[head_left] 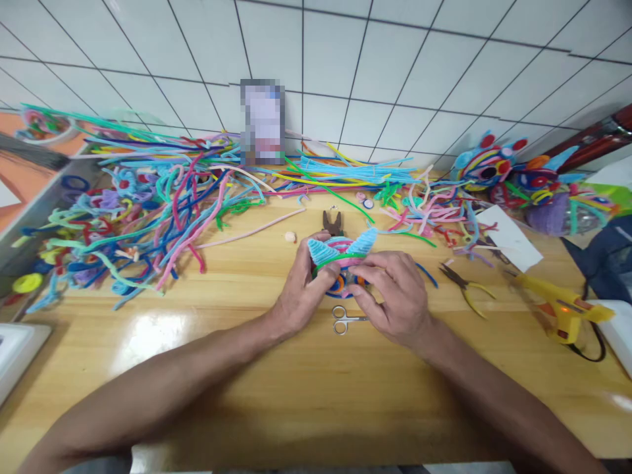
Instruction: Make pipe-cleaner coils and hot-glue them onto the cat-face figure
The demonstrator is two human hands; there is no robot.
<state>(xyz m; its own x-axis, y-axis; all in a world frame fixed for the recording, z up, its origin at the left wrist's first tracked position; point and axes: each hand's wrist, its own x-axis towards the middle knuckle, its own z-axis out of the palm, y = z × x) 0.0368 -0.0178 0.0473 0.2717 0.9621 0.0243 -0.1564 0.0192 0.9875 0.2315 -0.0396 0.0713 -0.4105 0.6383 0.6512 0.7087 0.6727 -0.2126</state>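
Observation:
A pipe-cleaner animal head [340, 246] with two pointed light-blue ears and orange-and-blue round eyes is held just above the table. My left hand [300, 286] is closed around its left side, thumb across the front. With thumb and fingertips together, my right hand [399, 289] pinches at the right front, where a green pipe cleaner [330, 262] crosses below the ears. The fingers partly cover the face. Small scissors [340, 320] lie beneath, their tips hidden by my right hand. Dark-jawed pliers [333, 222] lie just behind the head.
Loose pipe cleaners [182, 204] heap up at left and along the tiled wall. A phone [263, 122] leans there. At right are yellow-handled pliers [467, 288], a yellow glue gun [563, 309], white paper [511, 238] and finished colourful heads [486, 164].

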